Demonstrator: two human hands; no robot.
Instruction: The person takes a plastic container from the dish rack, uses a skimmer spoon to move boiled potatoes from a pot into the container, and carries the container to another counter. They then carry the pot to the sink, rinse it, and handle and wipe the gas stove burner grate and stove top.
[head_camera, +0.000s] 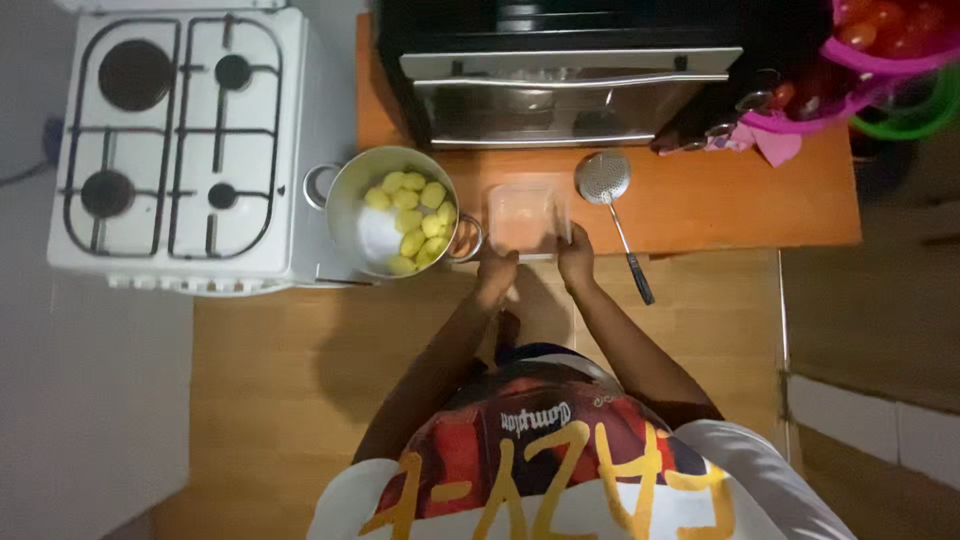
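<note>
At the centre of the frame, a clear plastic container on the orange surface is gripped at its near edge by both hands: left, right. A pot of peeled potatoes is seen just left of it, a skimmer just right.

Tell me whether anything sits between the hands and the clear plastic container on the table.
Nothing visible does. The left hand and the right hand already touch the near edge of the clear container. The pot and skimmer flank it.
</note>
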